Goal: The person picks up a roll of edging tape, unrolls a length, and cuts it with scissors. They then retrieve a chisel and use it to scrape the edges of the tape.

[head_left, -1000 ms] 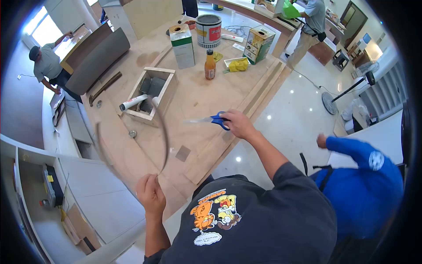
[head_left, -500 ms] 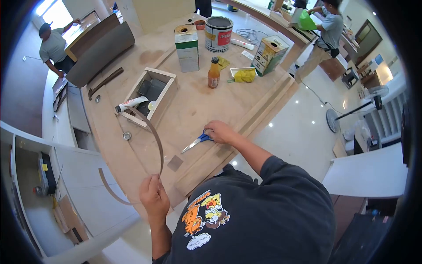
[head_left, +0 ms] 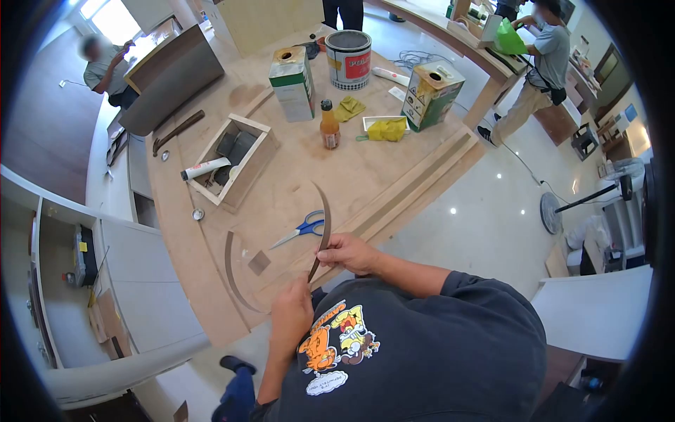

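Observation:
My left hand (head_left: 292, 307), closed, grips a long thin brown edging strip (head_left: 326, 224) by the table's near edge. Just above it, my right hand (head_left: 349, 253) pinches the same strip between thumb and fingers. One end of the strip curves up past the right hand; the other bows out to the left over the table. Blue-handled scissors (head_left: 309, 224) lie on the wooden table (head_left: 281, 190), slightly open, left of the upstanding strip. A small brown square piece (head_left: 259, 263) rests near the scissors.
A wooden box (head_left: 264, 137) holds a white tube (head_left: 205, 169) and dark pieces. Behind are a sauce bottle (head_left: 330, 126), a large can (head_left: 349, 62), square tins (head_left: 292, 84) and a yellow cloth (head_left: 387, 130). A hammer (head_left: 179, 131) lies left. Other people stand beyond the table.
My right hand has let go of the scissors, which stay on the table, and now holds the strip. My left hand has moved right with the strip, close to the right hand.

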